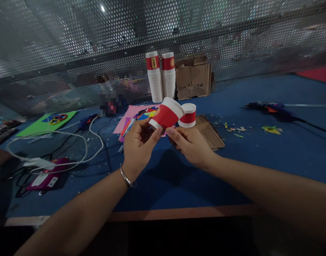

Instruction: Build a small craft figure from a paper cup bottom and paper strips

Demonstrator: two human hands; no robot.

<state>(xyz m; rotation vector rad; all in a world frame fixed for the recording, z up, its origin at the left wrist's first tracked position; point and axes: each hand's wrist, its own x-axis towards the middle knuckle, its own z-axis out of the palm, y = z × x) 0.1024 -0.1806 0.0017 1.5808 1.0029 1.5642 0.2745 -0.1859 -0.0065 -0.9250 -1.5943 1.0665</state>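
Note:
A red and white paper cup (167,114) is held tilted above the blue table, its wide end toward the upper right. My left hand (138,147) grips its lower left side, thumb in front and fingers behind. My right hand (191,144) pinches the lower edge near the cup's base, its thumb close to the left thumb. Behind the right hand, a second red and white cup (188,115) stands upside down on the table, beside a flat piece of corrugated cardboard (209,132). Colored paper sheets (125,119) lie behind my left hand.
Two tall cup stacks (155,83) and a cardboard box (193,81) stand at the back by a perforated metal screen. A glue gun (272,109) and paper scraps (240,129) lie right. White cables, a purple power strip (48,176) and green paper (42,124) are left.

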